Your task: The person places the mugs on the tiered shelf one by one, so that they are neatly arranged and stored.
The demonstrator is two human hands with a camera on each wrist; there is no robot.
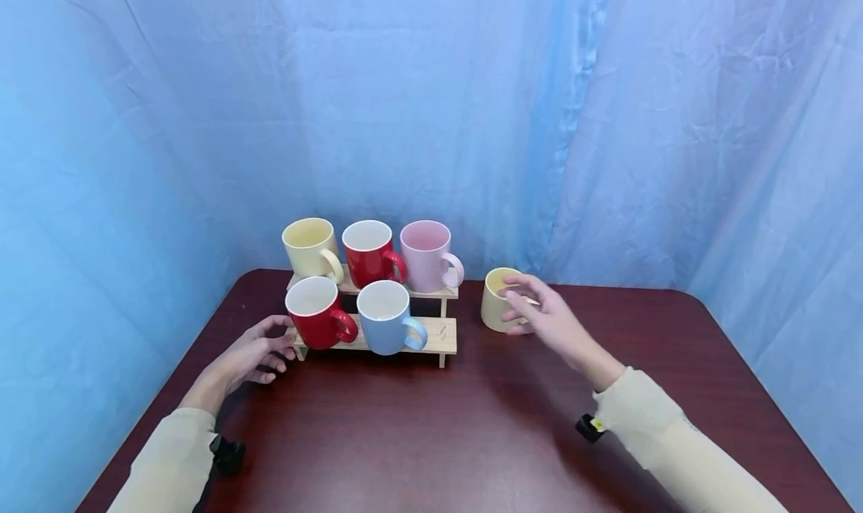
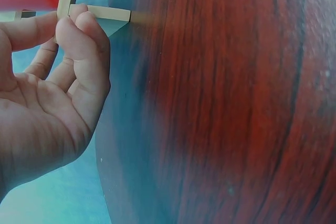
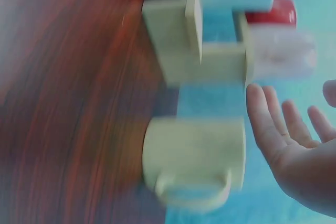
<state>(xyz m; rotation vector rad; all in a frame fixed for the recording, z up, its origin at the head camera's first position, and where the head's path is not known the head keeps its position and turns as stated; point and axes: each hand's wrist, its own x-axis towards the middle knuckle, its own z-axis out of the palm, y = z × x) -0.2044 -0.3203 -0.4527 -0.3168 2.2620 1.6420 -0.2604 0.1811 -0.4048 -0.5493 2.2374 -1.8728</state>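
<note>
A two-tier wooden rack [image 1: 441,335] holds a cream mug [image 1: 309,252], a red mug [image 1: 367,266] and a pink mug [image 1: 423,262] on top, with another red mug [image 1: 314,322] and a light blue mug [image 1: 383,329] below. At the rack's left end, my left hand [image 1: 251,354] pinches the lower shelf between thumb and fingers. Another cream mug [image 3: 194,148] stands upright on the table, right of the rack. Over this mug in the head view is my right hand [image 1: 546,320], fingers spread and loosely bent; the right wrist view shows it apart from the mug.
The dark reddish wooden table [image 1: 404,430] has rounded far corners. Light blue curtains [image 1: 431,108] hang behind it and at both sides. The rack stands near the back edge. Dark wrist devices [image 1: 228,453] sit by both sleeves. The right wrist view is blurred.
</note>
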